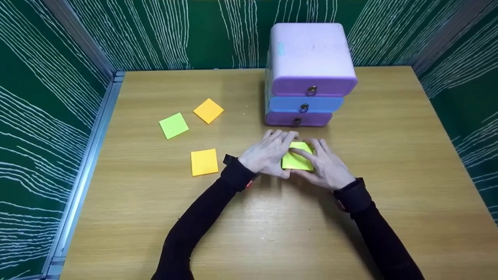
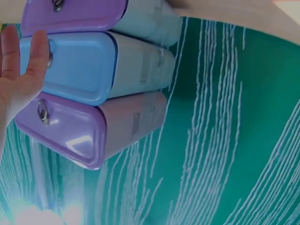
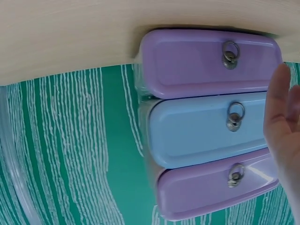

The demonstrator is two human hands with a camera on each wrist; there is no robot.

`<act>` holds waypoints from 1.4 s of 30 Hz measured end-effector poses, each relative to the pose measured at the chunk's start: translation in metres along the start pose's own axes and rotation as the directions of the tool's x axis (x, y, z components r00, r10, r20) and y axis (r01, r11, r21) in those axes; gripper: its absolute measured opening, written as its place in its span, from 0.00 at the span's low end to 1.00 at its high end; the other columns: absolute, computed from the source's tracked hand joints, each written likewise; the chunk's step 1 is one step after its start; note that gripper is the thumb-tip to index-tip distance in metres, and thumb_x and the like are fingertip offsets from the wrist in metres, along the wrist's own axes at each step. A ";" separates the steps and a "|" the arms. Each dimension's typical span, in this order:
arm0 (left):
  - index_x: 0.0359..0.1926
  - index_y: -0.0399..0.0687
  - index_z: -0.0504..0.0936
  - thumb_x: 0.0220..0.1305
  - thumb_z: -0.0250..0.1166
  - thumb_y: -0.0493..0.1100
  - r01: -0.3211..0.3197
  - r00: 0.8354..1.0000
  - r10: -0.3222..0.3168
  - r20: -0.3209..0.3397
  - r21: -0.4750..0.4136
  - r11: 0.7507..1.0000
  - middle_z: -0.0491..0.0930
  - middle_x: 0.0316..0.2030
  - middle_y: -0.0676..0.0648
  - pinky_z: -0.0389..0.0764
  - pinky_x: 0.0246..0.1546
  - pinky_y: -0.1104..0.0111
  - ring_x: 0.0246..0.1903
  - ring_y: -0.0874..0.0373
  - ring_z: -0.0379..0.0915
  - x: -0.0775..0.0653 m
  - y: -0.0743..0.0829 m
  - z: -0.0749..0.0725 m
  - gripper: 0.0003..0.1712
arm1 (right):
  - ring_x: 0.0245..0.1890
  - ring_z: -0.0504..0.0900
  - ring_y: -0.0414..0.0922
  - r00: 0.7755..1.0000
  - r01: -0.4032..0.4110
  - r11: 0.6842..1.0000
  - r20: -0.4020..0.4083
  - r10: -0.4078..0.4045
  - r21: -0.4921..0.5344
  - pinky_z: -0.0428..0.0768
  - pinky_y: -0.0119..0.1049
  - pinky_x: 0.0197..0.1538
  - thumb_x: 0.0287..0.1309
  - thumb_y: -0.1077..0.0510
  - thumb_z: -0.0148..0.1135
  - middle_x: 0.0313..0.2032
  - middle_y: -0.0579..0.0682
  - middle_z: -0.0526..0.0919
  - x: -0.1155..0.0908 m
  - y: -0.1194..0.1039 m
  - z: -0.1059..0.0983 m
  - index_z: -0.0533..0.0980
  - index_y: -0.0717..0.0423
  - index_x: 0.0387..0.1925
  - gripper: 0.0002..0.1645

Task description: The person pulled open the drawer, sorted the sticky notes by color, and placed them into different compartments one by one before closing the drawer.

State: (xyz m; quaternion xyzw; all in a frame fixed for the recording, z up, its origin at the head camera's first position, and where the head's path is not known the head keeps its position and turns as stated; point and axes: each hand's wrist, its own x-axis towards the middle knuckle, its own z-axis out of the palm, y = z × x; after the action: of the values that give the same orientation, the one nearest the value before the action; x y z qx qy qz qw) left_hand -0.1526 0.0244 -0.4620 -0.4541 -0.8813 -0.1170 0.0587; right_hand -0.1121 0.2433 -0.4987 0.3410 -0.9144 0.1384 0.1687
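Lime-green pad (image 1: 295, 162) held from both sides

The left hand (image 1: 270, 155) grasps its left side, the right hand (image 1: 328, 165) its right, just near of the drawer unit (image 1: 311, 50). Farther left, two orange pads (image 1: 204, 162) and a light-green pad (image 1: 174, 125) lie on the wooden desk (image 1: 116, 217).

Between the left hand (image 1: 268, 154) and the right hand (image 1: 331, 167) is a yellow-green pad (image 1: 296, 161). To the left of both hands, one green pad (image 1: 174, 126) and two others, an orange pad (image 1: 209, 111) and a yellow-orange pad (image 1: 204, 162). Beyond the hands, the lilac-topped drawer box (image 1: 311, 50) has purple, blue, purple fronts. Behind it, the green wall (image 1: 206, 35) carries white wavy lines; below the hands, the table (image 1: 264, 241) is light brown
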 end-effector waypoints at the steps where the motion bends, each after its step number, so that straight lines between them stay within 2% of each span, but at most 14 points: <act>1: 0.62 0.46 0.57 0.37 0.65 0.69 -0.001 1.000 0.001 -0.005 -0.028 1.000 0.74 0.51 0.47 0.68 0.54 0.60 0.51 0.54 0.68 0.002 -0.003 -0.001 0.55 | 0.47 0.69 0.54 1.000 -0.002 1.000 -0.012 0.002 0.002 0.78 0.47 0.41 0.44 0.39 0.69 0.53 0.61 0.71 -0.001 0.003 -0.001 0.72 0.42 0.60 0.38; 5: 0.65 0.47 0.56 0.42 0.64 0.70 0.033 0.999 -0.032 0.008 -0.140 0.990 0.71 0.58 0.46 0.66 0.58 0.59 0.55 0.54 0.67 0.012 -0.021 0.001 0.54 | 0.47 0.70 0.55 0.998 -0.042 0.999 -0.049 0.043 0.014 0.79 0.49 0.38 0.42 0.41 0.71 0.53 0.63 0.71 -0.008 0.017 -0.009 0.74 0.42 0.57 0.37; 8: 0.65 0.50 0.57 0.50 0.63 0.66 0.121 0.991 -0.107 0.082 -0.199 0.973 0.72 0.57 0.46 0.64 0.60 0.57 0.56 0.53 0.66 0.022 -0.035 0.008 0.47 | 0.49 0.69 0.56 0.994 -0.100 0.995 -0.044 0.101 0.016 0.79 0.51 0.38 0.42 0.42 0.72 0.55 0.64 0.69 -0.016 0.026 -0.015 0.74 0.42 0.58 0.38; 10: 0.67 0.53 0.56 0.55 0.61 0.62 0.175 0.980 -0.154 0.128 -0.177 0.968 0.72 0.57 0.47 0.64 0.62 0.56 0.58 0.53 0.66 0.029 -0.042 0.014 0.43 | 0.50 0.69 0.56 0.990 -0.136 0.991 -0.034 0.136 0.012 0.79 0.52 0.40 0.43 0.41 0.71 0.56 0.64 0.68 -0.022 0.029 -0.019 0.73 0.42 0.59 0.38; 12: 0.69 0.56 0.54 0.58 0.60 0.57 0.203 0.973 -0.185 0.137 -0.125 0.971 0.74 0.56 0.46 0.66 0.62 0.56 0.58 0.52 0.68 0.036 -0.045 0.022 0.41 | 0.50 0.68 0.57 0.986 -0.161 0.987 -0.035 0.161 0.003 0.78 0.52 0.42 0.44 0.41 0.70 0.56 0.64 0.68 -0.026 0.032 -0.023 0.72 0.42 0.59 0.38; 15: 0.71 0.61 0.51 0.57 0.61 0.51 0.195 0.979 -0.195 0.067 0.002 0.981 0.76 0.54 0.46 0.73 0.55 0.57 0.54 0.50 0.72 0.046 -0.044 0.033 0.44 | 0.50 0.68 0.58 0.983 -0.174 0.985 -0.056 0.173 -0.005 0.76 0.52 0.44 0.44 0.40 0.70 0.55 0.64 0.69 -0.031 0.034 -0.025 0.73 0.43 0.59 0.37; 18: 0.72 0.61 0.50 0.54 0.61 0.49 0.189 0.982 -0.187 -0.033 0.121 0.974 0.80 0.48 0.46 0.78 0.42 0.60 0.46 0.50 0.77 0.055 -0.039 0.040 0.46 | 0.50 0.67 0.58 0.982 -0.174 0.985 -0.075 0.172 -0.014 0.75 0.52 0.44 0.44 0.40 0.70 0.54 0.65 0.70 -0.033 0.034 -0.026 0.73 0.44 0.58 0.38; 22: 0.72 0.57 0.52 0.53 0.60 0.48 0.199 0.978 -0.183 -0.100 0.193 0.961 0.81 0.44 0.48 0.78 0.36 0.62 0.42 0.52 0.78 0.063 -0.033 0.045 0.45 | 0.50 0.67 0.58 0.982 -0.174 0.985 -0.078 0.173 -0.016 0.74 0.52 0.46 0.44 0.40 0.70 0.53 0.65 0.70 -0.035 0.033 -0.027 0.72 0.46 0.60 0.39; 29: 0.70 0.55 0.55 0.54 0.59 0.48 0.221 0.974 -0.203 -0.101 0.219 0.950 0.80 0.47 0.48 0.77 0.42 0.60 0.45 0.51 0.78 0.066 -0.029 0.044 0.42 | 0.49 0.68 0.58 0.981 -0.172 0.985 -0.095 0.170 -0.018 0.75 0.52 0.44 0.42 0.42 0.71 0.53 0.65 0.70 -0.035 0.033 -0.026 0.72 0.47 0.60 0.40; 36: 0.67 0.52 0.58 0.53 0.59 0.47 0.227 0.970 -0.203 -0.133 0.208 0.951 0.80 0.47 0.47 0.77 0.43 0.60 0.45 0.51 0.77 0.069 -0.026 0.041 0.40 | 0.50 0.68 0.58 0.978 -0.184 0.983 -0.101 0.181 -0.018 0.75 0.52 0.45 0.42 0.42 0.71 0.53 0.65 0.70 -0.037 0.034 -0.029 0.72 0.47 0.59 0.40; 42: 0.64 0.47 0.60 0.53 0.58 0.47 0.244 0.969 -0.229 -0.095 0.197 0.950 0.77 0.53 0.47 0.75 0.47 0.62 0.50 0.53 0.75 0.072 -0.020 0.038 0.36 | 0.51 0.67 0.59 0.976 -0.197 0.980 -0.095 0.195 -0.016 0.74 0.53 0.47 0.42 0.43 0.72 0.53 0.66 0.69 -0.039 0.036 -0.034 0.72 0.47 0.60 0.40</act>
State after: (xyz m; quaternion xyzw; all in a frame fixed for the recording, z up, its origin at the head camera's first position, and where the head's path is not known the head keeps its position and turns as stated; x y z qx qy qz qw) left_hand -0.2105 0.0798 -0.4869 -0.3320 -0.9341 -0.0469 0.1227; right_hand -0.1010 0.3044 -0.4888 0.2403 -0.9363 0.1587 0.2011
